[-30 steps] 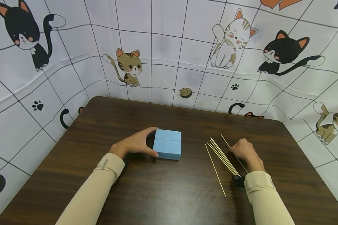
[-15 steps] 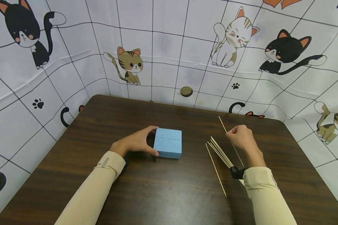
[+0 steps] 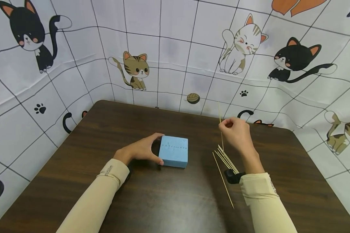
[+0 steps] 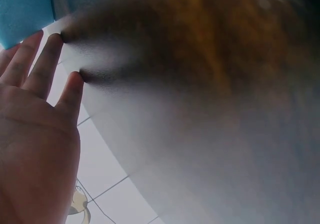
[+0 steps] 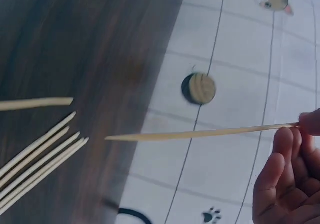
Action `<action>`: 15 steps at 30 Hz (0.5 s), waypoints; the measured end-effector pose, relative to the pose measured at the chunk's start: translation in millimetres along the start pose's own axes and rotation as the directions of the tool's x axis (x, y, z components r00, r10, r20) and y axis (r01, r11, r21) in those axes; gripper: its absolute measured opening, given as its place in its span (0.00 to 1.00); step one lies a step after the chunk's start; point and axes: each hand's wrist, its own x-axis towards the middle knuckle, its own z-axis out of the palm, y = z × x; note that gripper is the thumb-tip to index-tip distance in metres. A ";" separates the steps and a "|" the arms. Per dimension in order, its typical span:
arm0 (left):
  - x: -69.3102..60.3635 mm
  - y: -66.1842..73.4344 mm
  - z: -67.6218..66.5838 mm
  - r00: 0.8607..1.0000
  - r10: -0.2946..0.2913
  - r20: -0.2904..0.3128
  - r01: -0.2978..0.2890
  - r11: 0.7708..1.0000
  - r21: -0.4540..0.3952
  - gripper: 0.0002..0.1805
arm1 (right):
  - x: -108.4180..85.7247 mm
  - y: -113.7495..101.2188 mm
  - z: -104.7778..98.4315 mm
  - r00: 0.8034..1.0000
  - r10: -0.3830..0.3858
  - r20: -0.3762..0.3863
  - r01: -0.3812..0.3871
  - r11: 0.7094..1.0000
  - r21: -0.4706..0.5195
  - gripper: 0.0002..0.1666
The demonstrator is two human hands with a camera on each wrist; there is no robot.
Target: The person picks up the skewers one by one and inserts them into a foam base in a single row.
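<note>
A blue foam block (image 3: 173,149) with rows of small dark holes in its top sits on the table. My left hand (image 3: 139,149) holds its left side, thumb at the near corner and forefinger at the far corner; the left wrist view shows the other fingers (image 4: 42,66) extended near the block. To the right, my right hand (image 3: 238,133) pinches a thin bamboo skewer (image 5: 200,133) between thumb and fingertips. That skewer stands nearly upright, its pointed lower end above several loose skewers (image 3: 228,160). Part of this bunch is hidden behind the right wrist.
One separate skewer (image 3: 223,180) lies left of the bunch. The brown wooden table (image 3: 163,200) ends at a white cat-print curtain (image 3: 175,45) behind and at both sides. A black wrist strap device (image 3: 233,176) is on the right wrist.
My right hand has lifted the skewer off the table, moved left and away from me, and turned it from slanted to nearly upright. The left hand and block have stayed in place.
</note>
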 end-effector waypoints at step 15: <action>-2.4 -1.6 -0.5 1.000 -0.009 0.000 0.009 1.000 0.010 0.65 | -1.4 -41.8 32.1 0.985 -0.071 -0.156 0.099 0.979 0.178 0.06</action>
